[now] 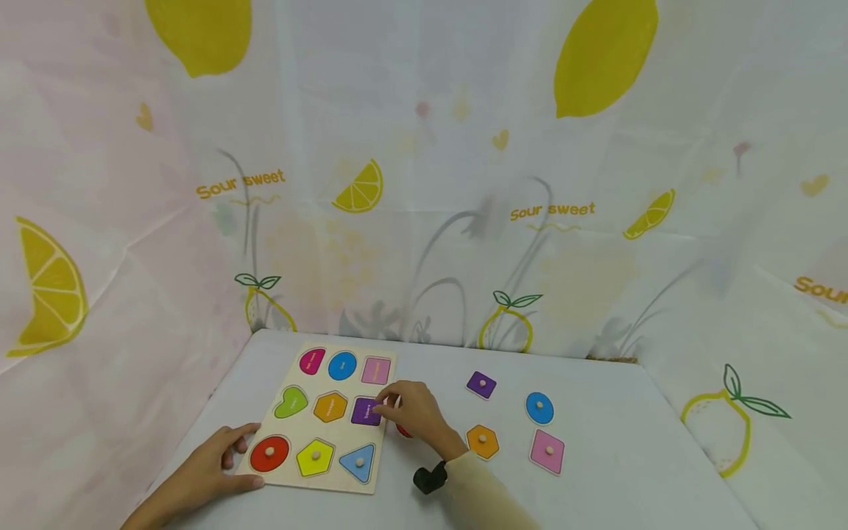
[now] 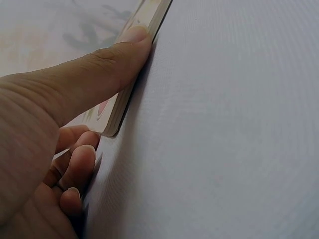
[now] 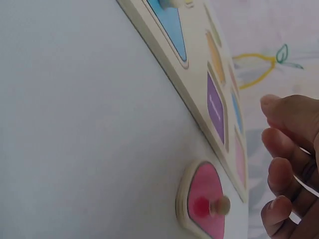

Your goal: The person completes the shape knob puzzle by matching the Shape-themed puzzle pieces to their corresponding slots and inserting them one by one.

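Note:
A wooden shape puzzle board [image 1: 334, 431] lies on the left of the table. At its near left corner, my left hand [image 1: 213, 465] holds it, the thumb [image 2: 107, 69] on the near edge and fingers at the left side. A red circle [image 1: 269, 453], a yellow pentagon [image 1: 315, 457] and a blue triangle [image 1: 358, 463], all knobbed, sit in its near row. My right hand [image 1: 417, 414] hovers by the purple square recess [image 3: 215, 107], fingers loosely bent with nothing visible between them. Below it lies a pinkish-red rounded piece [image 3: 205, 191] with a knob, mostly hidden in the head view.
Right of the board lie loose knobbed pieces: a purple square [image 1: 481, 385], a blue round [image 1: 539, 408], an orange hexagon [image 1: 482, 442] and a pink four-sided piece [image 1: 547, 452]. A lemon-print cloth [image 1: 424, 243] stands behind the white table [image 1: 616, 442].

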`<move>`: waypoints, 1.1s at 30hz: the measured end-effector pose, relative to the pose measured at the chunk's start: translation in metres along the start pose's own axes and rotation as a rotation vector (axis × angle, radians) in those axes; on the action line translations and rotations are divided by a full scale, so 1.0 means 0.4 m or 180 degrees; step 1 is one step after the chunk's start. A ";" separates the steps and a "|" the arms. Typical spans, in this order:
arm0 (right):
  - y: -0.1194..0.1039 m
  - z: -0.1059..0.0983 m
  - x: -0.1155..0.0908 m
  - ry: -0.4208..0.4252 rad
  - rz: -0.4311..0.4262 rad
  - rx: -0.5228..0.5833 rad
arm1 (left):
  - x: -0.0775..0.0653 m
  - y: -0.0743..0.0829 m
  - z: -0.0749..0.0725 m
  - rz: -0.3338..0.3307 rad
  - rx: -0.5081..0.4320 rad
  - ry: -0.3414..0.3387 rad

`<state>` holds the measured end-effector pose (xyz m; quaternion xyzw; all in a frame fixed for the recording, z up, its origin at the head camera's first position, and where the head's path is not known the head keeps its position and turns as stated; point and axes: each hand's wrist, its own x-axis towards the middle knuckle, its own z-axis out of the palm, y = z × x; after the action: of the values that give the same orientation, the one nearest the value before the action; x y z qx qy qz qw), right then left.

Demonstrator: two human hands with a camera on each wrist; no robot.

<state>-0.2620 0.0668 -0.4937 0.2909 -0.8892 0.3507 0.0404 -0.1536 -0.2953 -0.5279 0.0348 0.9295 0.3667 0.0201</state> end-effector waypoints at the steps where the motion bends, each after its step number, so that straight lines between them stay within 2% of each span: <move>1: 0.009 -0.011 -0.003 0.0037 0.0008 0.0024 | 0.000 0.000 0.000 0.0004 0.0000 -0.0002; 11: 0.106 -0.098 -0.037 0.0344 0.0096 -0.0021 | 0.004 0.000 0.005 -0.0187 0.0037 -0.0015; 17: 0.177 -0.145 -0.056 0.0484 0.0177 -0.0090 | 0.007 0.001 0.002 -0.0129 0.0068 -0.0001; 24: 0.240 -0.193 -0.084 0.0648 0.0602 -0.0067 | 0.009 0.005 -0.002 -0.0079 0.0124 -0.0006; 33: 0.299 -0.232 -0.111 0.0800 0.0948 0.0006 | 0.012 0.005 -0.011 0.0086 0.0375 -0.0032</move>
<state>-0.3029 0.2183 -0.5081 0.1101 -0.9101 0.3872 0.0984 -0.1586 -0.2964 -0.5236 0.0503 0.9488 0.3113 0.0178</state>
